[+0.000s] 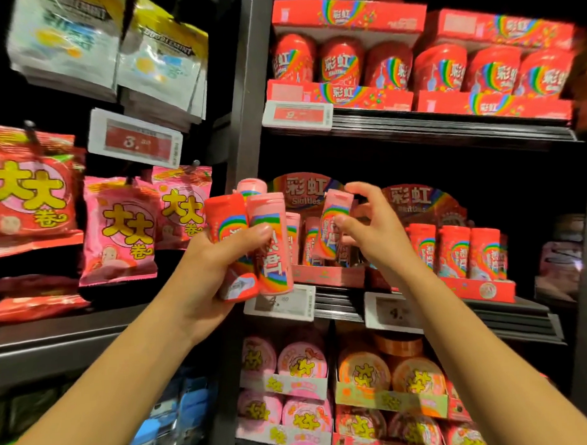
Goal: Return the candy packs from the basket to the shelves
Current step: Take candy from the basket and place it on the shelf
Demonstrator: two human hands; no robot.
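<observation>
— Where are the candy packs?

— The left hand (217, 258) holds three tall plastic candy tubes bunched together: one red tube with a rainbow (227, 224) and two pink ones, a front pink tube (273, 256) and a back pink tube (251, 187) peeking out behind. Its fingers are curled tight round them.

— And the other hand?

— The right hand (375, 232) pinches a fourth tube, a single pink rainbow tube (332, 224), between thumb and fingertips. It tilts just above the pink cardboard display tray (327, 276) on the middle shelf (488, 310), where more pink tubes stand.

— What is around them?

— It is a dark shop shelf. Beside the pink tray sits a red cardboard tray (480, 289) with red tubes; I can count three at the front. Two white price tags (280, 304) hang on the shelf edge. Above stand fat red candy tubs (339, 62). Below are round pink and orange candy tubs (364, 369). To the left hang pink and red candy bags (119, 228).
</observation>
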